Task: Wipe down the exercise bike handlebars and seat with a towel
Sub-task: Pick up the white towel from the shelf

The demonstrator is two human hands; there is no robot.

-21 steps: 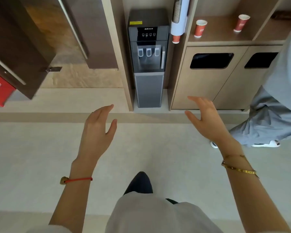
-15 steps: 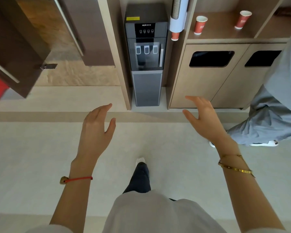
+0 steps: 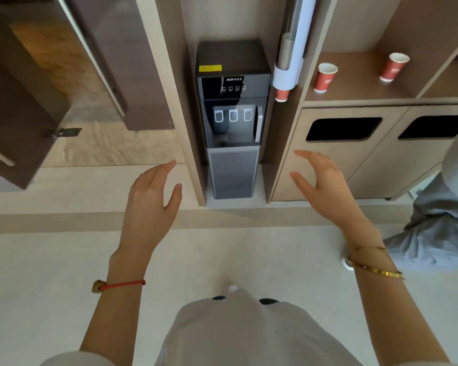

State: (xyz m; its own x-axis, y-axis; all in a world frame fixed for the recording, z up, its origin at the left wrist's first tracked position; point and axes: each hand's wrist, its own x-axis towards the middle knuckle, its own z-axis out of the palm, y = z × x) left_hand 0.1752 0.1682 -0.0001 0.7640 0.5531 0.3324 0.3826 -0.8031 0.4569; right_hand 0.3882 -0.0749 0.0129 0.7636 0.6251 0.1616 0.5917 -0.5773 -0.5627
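Observation:
No exercise bike and no towel are in view. My left hand [image 3: 151, 202] is held out in front of me over the pale floor, fingers relaxed and slightly bent, holding nothing; a red cord sits on its wrist. My right hand [image 3: 325, 188] is held out at the same height, fingers spread and loosely bent, also holding nothing, with gold bracelets on its wrist. Both hands hang in the air in front of a dark water dispenser [image 3: 233, 120].
The dispenser stands in a wooden niche, with a cup holder tube [image 3: 288, 56] beside it. Two red paper cups [image 3: 325, 77] stand on a shelf above two bin cabinets [image 3: 341, 159]. Another person in grey clothes [image 3: 444, 220] stands close at the right. A dark door [image 3: 19, 120] hangs open at left.
The view has moved closer to the dispenser and cabinets. Both hands keep the same open pose in front of me; my leg has swung back under my body.

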